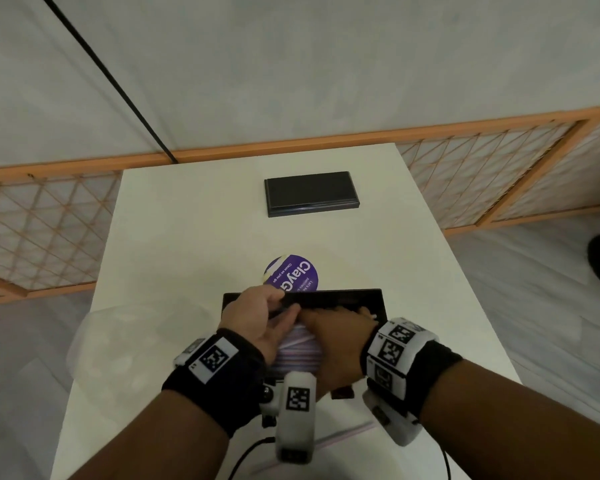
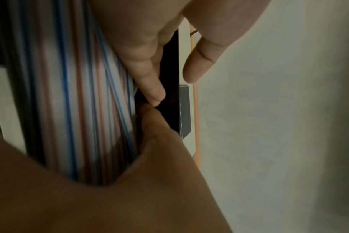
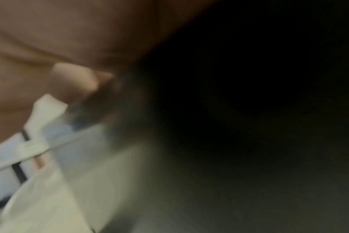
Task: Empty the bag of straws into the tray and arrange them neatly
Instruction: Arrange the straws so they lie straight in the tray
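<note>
At lower centre of the head view, the black tray (image 1: 374, 301) sat on the white counter (image 1: 174, 237), filled with striped straws (image 1: 297, 355). The left hand (image 1: 257, 322) lay with straight fingers against the bundle, thumb over the tray's far rim. The right hand (image 1: 336, 337) pressed flat on the straws. A clear bag (image 1: 118, 344) lay left.

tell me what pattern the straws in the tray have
The thin plastic straws are white with lengthwise blue and red-orange stripes, clearest in the left wrist view.
</note>
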